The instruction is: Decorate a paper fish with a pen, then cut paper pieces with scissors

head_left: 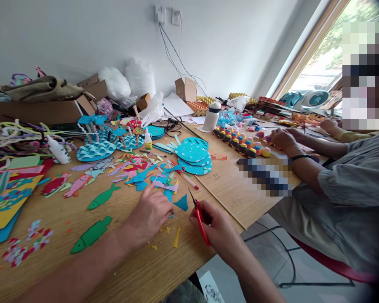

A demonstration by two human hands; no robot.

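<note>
My right hand is closed round a pair of red-handled scissors, their dark, narrow tips pointing up and away over the table. To its left, my left hand rests at the near edge of a heap of coloured paper scraps. Its index finger is stretched toward the heap, while the other fingers bend down and partly hide their tips. A blue paper piece lies between the hands. Small yellow scraps lie nearer me. Two green paper fish are left of my left forearm.
Blue paper discs, a wooden stick and a red-tipped pen lie beyond my hands. Glue bottles and wavy blue fish stands are at left. A co-worker's hands are by painted egg-carton strips at right.
</note>
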